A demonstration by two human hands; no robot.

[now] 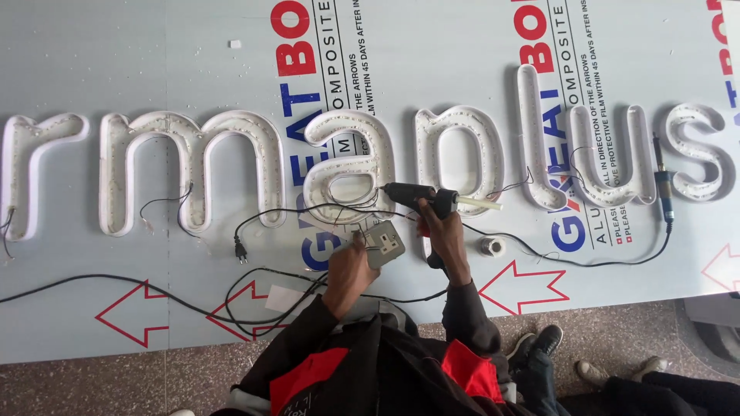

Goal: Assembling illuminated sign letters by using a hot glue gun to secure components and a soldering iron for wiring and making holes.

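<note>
While gripping glue gun (420, 196) w/ right hand (441, 231), left hand (351, 258) closed on grey socket box (384, 244).
Gun handle mostly hidden by fingers; far-left channel letter (31, 166) partly cut off.

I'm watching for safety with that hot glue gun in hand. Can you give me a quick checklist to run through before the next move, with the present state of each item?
1. Right hand grips the glue gun firmly: ok.
2. Glue stick loaded in the gun's back: ok.
3. Left hand steadies the socket box: ok.
4. Loose plug connected to the socket box: not ok, it lies apart on the panel.
5. Gun powered and hot: cannot tell.
6. Cables clear of the hands: not ok, several cross the panel right under them.
</note>
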